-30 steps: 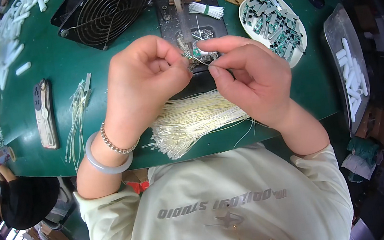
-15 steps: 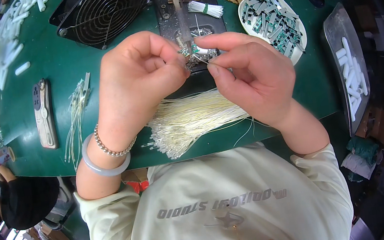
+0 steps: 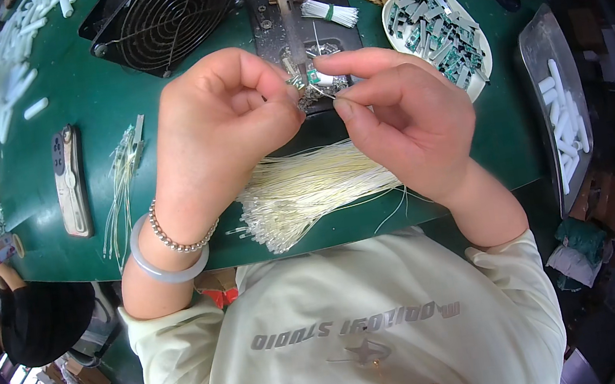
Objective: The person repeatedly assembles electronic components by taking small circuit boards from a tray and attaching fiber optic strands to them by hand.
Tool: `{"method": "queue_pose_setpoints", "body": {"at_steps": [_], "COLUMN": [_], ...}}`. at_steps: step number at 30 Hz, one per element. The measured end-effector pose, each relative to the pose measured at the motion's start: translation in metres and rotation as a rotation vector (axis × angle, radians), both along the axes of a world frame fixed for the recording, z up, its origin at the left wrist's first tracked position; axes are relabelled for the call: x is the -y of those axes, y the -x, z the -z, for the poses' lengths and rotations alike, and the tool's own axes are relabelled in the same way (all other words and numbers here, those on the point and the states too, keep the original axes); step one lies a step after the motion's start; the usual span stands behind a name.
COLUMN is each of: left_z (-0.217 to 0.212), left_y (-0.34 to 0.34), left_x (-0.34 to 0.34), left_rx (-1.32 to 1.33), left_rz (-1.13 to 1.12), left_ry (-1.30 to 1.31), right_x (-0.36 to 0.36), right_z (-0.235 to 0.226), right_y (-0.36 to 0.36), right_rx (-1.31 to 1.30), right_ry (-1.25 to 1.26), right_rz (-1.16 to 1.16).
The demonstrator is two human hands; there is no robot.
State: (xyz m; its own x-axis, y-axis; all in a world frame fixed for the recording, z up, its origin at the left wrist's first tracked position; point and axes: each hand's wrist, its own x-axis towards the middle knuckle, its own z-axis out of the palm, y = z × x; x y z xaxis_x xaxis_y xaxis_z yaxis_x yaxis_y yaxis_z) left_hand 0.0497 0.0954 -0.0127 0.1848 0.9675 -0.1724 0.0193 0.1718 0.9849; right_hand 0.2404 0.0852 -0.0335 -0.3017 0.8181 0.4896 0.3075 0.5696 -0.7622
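Note:
My left hand (image 3: 225, 114) pinches a small green circuit board (image 3: 296, 83) between thumb and forefinger, mostly hidden by the fingertips. Close by, my right hand (image 3: 413, 114) has a thin wire (image 3: 321, 92) between thumb and forefinger, its forefinger stretched out above. Between the hands a fixed soldering iron (image 3: 292, 32) points down, its tip right by the board; whether they touch I cannot tell. Under the tip lies a heap of solder scraps (image 3: 333, 58) on a black stand (image 3: 267, 36). A large bundle of pale yellow wires (image 3: 307, 192) rests below my hands.
A black fan (image 3: 167, 21) stands at the back left, near loose white tubes (image 3: 2, 83). On the right are a white dish (image 3: 486, 66) of circuit boards and a tray (image 3: 538, 71) of white tubes. A tied white wire bundle (image 3: 329, 13) lies behind the iron. Another person (image 3: 43, 320) sits far left.
Both hands have shifted very slightly, the right one a little to the right. Each keeps its pinch; the board and wire remain near the iron's tip.

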Motion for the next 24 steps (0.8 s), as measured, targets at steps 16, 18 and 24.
{"method": "queue_pose_setpoints", "body": {"at_steps": [16,18,24], "left_z": [0.012,0.014,0.015], "left_y": [-0.003,-0.003,-0.003], "left_x": [0.006,0.006,0.007], "left_rx": [-0.174,-0.160,-0.153], "left_rz": [0.002,0.001,0.014], "left_ry": [-0.153,-0.163,-0.177], "right_x": [0.005,0.004,0.004], "right_z": [0.002,0.004,0.004], "right_y": [-0.003,-0.003,-0.003], "right_rx": [-0.117,-0.114,-0.115], "right_ry": [0.313,0.301,0.322], "right_rz": [-0.044,-0.049,-0.042]}}
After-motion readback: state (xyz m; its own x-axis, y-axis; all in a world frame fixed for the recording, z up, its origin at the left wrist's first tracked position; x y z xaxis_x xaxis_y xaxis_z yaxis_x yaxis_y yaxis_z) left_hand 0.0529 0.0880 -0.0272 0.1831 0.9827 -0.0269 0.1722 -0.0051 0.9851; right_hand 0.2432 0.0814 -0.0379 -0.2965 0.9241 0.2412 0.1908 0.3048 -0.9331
